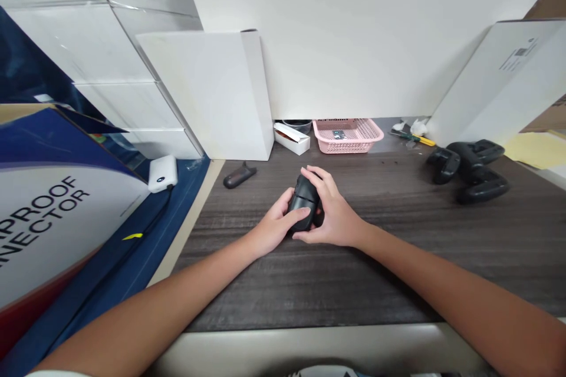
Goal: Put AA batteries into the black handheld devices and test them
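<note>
Between my two hands, just over the middle of the dark wooden table, is a black rounded device [304,195], about the shape of a computer mouse, with a seam across it. Its exact kind does not show. My left hand [279,221] grips its lower left side, thumb lying across the near part. From the right, my right hand [331,209] wraps round it, fingers over the far end; part of its underside is hidden. Beyond my left hand lies a loose dark elongated piece [239,176] with a pointed tip.
Several black rounded pieces [473,168] are heaped at the right. Along the back stand a pink basket [349,146], a small white box [292,140] and a yellow-handled tool [422,139]. White boxes [212,94] rise at the left; a white power bank [163,174] lies beside the table.
</note>
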Motion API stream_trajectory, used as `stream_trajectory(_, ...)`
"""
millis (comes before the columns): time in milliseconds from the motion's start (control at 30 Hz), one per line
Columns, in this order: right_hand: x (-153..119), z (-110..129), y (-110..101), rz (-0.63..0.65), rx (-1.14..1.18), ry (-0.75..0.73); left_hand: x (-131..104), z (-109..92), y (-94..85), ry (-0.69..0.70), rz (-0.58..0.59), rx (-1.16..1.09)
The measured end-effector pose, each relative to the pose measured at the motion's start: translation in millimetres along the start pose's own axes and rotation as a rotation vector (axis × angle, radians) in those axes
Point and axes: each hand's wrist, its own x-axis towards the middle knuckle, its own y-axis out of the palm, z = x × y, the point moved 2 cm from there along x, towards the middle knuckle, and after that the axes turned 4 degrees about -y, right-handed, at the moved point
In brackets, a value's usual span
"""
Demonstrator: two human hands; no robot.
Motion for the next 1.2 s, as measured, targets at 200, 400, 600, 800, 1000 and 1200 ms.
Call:
stream_trajectory(200,0,8,-4,-0.054,-0.081,-0.131,2,0,-0.5,-0.1,0.071,-0.207)
stream_trajectory(400,1,0,-1,-0.082,-0.038,-0.215,3,-1,-1.5,-0.25,0.189,-0.352)
stream_trajectory(600,2,-8,-5,-0.139,0.04,-0.17,7,-8,-2.1,-0.157,0.073,-0.29)
stream_trajectory(800,1,-9,-7,-0.192,0.071,-0.167,7,-8,-6.3,-0.017,-0.047,-0.103)
stream_trajectory(1000,0,-3,-1,-0.15,0.102,-0.161,7,-1,-14.4,0.109,-0.13,0.131)
stream_trajectory(1200,-1,-20,6,-0.083,0.288,0.065,3,-7,-11.7,0.369,-0.092,0.443)
